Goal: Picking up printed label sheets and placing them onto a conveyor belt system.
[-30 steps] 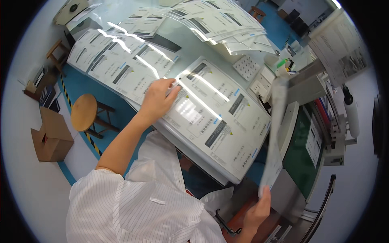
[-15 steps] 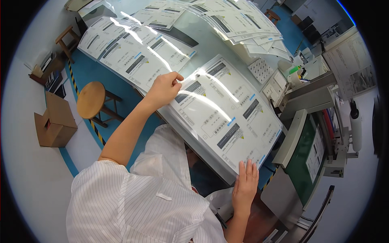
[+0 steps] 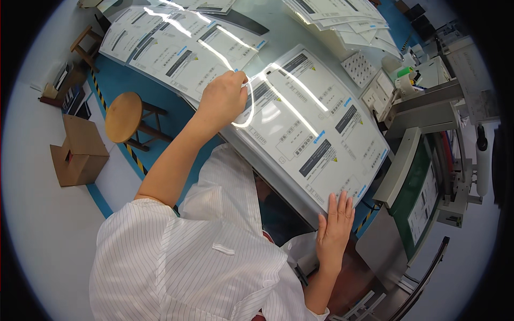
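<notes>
A stack of clear, glossy printed sheets point(image 3: 292, 140) lies on the table in front of me, with dark label blocks and small blue marks on each. My left hand point(image 3: 226, 100) is closed at the stack's left corner, pinching the edge of the top sheet, which bows up beside the fingers and catches a curved glare. The fingertips are partly hidden behind the hand. At the stack's near right corner my right hand point(image 3: 335, 224) rests with fingers stretched flat on the sheet. Another spread of printed sheets point(image 3: 176, 59) lies to the left, just beyond my left hand.
More sheets point(image 3: 348, 18) are piled at the back right. A press-like machine with a green bed point(image 3: 409, 203) stands to the right, near a white switch panel point(image 3: 379, 92). On the floor at left are a round wooden stool point(image 3: 124, 117) and an open cardboard box point(image 3: 80, 155).
My left hand has curled tighter, and the sheet's corner beside it now bends upward. My right hand stays on the near corner, its thumb more spread. The whole view has shifted slightly.
</notes>
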`<action>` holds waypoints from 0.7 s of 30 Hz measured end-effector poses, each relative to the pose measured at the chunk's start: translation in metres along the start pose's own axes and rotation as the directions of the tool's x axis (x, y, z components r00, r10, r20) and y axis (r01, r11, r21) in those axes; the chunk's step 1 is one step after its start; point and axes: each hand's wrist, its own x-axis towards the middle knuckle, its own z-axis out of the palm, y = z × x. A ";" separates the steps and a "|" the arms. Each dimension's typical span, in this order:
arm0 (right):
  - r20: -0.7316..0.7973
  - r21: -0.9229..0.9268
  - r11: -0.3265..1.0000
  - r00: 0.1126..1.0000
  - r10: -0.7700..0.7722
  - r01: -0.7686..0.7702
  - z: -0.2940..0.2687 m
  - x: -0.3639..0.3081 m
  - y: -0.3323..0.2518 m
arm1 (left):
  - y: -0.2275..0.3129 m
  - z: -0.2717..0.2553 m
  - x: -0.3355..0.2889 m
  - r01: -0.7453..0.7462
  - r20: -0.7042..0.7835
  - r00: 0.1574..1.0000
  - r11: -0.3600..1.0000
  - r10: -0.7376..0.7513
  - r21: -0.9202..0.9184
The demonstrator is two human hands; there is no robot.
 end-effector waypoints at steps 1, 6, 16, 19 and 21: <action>0.007 0.005 1.000 1.000 0.004 -0.004 0.001 0.000 0.000 | 0.001 -0.001 0.001 -0.009 0.007 1.000 1.000 0.009 0.025; -0.002 0.016 1.000 1.000 0.018 -0.018 0.004 0.000 0.002 | 0.000 -0.003 0.002 -0.024 0.045 0.999 0.999 0.022 0.042; -0.295 0.348 0.873 0.845 0.447 -0.340 0.021 -0.031 0.105 | -0.016 0.012 0.010 -0.161 -0.053 0.985 0.987 0.161 0.016; -0.392 0.254 0.800 0.699 0.598 -0.543 0.037 -0.065 0.178 | -0.020 0.024 0.014 -0.117 -0.032 0.993 0.993 0.116 -0.030; -0.431 0.194 0.742 0.624 0.652 -0.642 0.050 -0.092 0.224 | -0.023 0.033 0.015 -0.045 0.018 0.999 0.998 0.046 -0.038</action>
